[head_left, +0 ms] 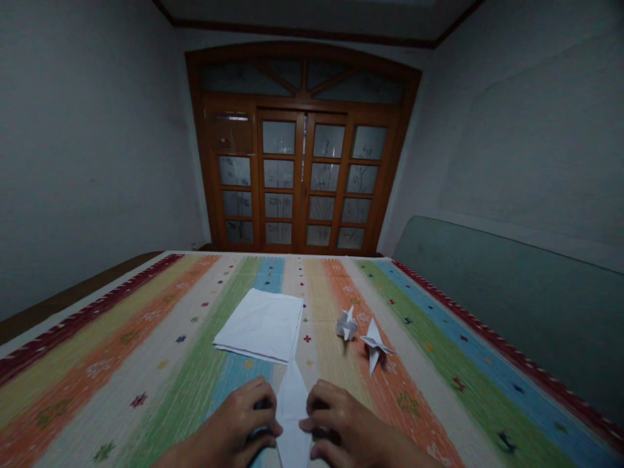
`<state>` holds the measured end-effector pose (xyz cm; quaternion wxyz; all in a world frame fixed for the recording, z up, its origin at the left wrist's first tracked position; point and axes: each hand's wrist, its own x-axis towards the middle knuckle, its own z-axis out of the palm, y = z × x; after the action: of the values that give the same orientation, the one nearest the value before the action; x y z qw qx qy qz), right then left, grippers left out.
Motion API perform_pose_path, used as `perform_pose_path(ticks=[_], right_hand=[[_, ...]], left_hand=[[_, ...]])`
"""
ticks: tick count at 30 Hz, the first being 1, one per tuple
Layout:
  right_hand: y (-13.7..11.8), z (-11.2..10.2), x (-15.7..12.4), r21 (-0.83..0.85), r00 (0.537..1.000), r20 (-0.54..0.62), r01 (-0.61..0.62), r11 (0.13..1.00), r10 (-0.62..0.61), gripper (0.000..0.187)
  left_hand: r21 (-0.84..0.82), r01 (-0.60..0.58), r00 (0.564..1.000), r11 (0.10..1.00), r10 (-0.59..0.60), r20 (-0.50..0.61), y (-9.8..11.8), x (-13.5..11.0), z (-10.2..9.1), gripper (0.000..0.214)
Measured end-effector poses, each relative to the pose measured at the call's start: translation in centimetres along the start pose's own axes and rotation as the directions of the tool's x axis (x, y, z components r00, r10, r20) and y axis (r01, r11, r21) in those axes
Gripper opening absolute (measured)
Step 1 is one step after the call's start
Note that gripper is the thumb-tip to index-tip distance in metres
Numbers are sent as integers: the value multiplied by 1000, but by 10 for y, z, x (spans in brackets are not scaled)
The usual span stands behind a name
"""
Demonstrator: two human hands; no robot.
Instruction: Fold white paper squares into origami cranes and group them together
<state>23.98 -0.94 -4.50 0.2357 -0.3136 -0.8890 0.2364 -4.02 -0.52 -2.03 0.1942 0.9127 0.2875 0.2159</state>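
Note:
A long, narrow piece of folded white paper (293, 404) lies on the striped tablecloth at the bottom middle, one pointed end facing away from me. My left hand (247, 419) is closed at its left edge, with curled fingers and the thumb low beside the paper. Along the opposite edge, my right hand (341, 419) is curled in the same way, its fingertips on the paper. The sheet's near end runs out of the picture. Just beyond its tip sits a stack of square white paper (263, 324).
Two folded white paper figures, one (347, 325) farther and one (374, 346) nearer, stand right of the stack. A striped tablecloth (160, 390) covers the table. A grey-green panel (511, 292) borders the right side; wooden glazed doors (302, 175) stand behind.

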Motion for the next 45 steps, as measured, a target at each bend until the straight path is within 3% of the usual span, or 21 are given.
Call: perform_pose_path(ticks=[5,10,17,23,31,45], right_hand=[[1,4,0,29,998,-62,-9,1000,10,29],[0,1,1,-18,998,-51,20,1000,-21,24],[4,3,2,-109,995,-27,93,990,-97,20],[4,4,3,-89,996,-42,72,993,-76,24],[10,8,2,-66,998,-28,61,996,-63,32],[2,3,4,-90,996,-44,68,994,-72,22]], left_hand=[[-23,27,1000,999,-27,-1,1,1,1,25],[37,4,1000,999,-4,-13,-2,1,3,19],[124,-180,981,976,187,-48,-4,1,2,19],[102,-140,990,985,141,-9,-3,0,0,22],[94,-148,987,985,153,-55,-2,1,-1,21],[235,-151,989,960,146,39,-2,3,-1,16]])
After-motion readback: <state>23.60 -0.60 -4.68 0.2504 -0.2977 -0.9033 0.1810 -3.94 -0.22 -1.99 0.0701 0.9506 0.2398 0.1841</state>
